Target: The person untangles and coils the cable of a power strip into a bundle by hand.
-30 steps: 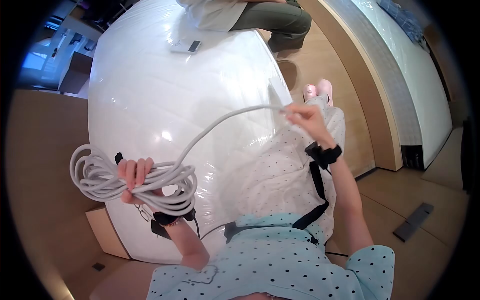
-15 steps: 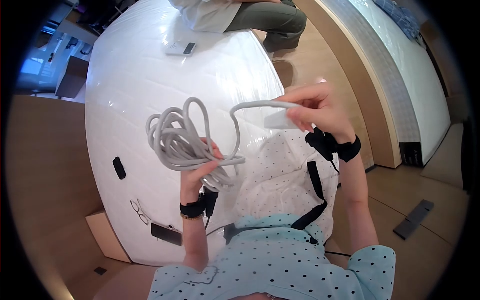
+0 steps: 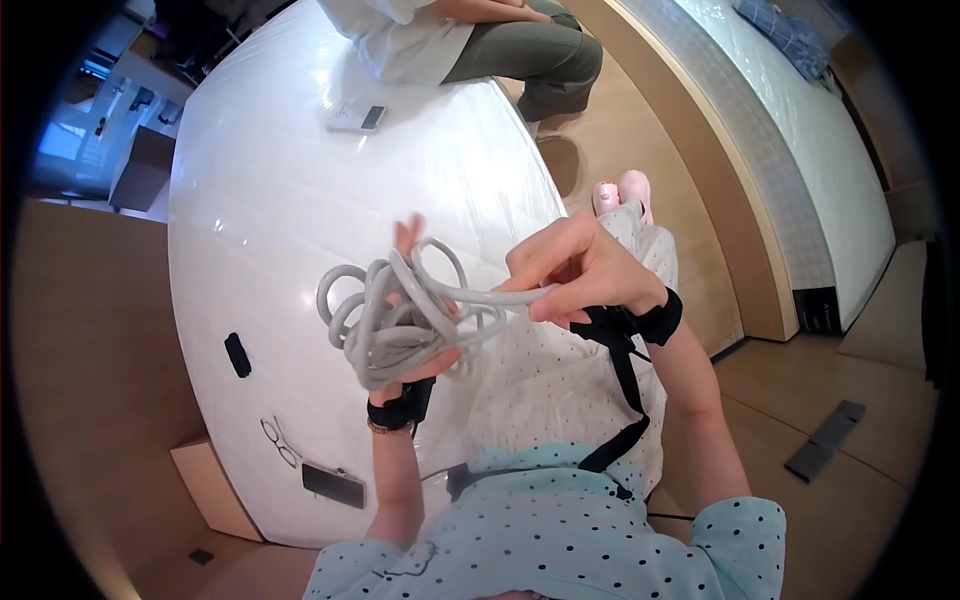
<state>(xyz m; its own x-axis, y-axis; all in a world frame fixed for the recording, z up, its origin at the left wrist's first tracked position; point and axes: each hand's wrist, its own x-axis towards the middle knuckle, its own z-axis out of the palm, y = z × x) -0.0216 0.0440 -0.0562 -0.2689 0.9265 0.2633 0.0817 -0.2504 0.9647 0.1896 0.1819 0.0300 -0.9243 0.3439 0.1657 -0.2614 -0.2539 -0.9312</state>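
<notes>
A grey cable (image 3: 385, 335) is bunched in several loose loops over my left hand (image 3: 430, 365), whose fingers are partly hidden behind the coils; some fingertips stick up above them. One stretch of the cable runs right to my right hand (image 3: 590, 270), which pinches it between thumb and fingers. Both wrists wear black bands. The coils hang over the edge of the plastic-covered mattress (image 3: 250, 240) and beside my lap in dotted trousers.
On the mattress are a white device (image 3: 355, 119), a small black object (image 3: 237, 355), glasses (image 3: 281, 442) and a phone (image 3: 333, 486). A person (image 3: 530, 60) sits at its far edge. A second wrapped mattress (image 3: 790, 150) stands right; a grey strip (image 3: 825, 441) lies on the floor.
The coiled cable has first come right toward my lap, then turned and bunched up over my left hand. My right hand has moved lower and closer to the coils, still pinching the cable.
</notes>
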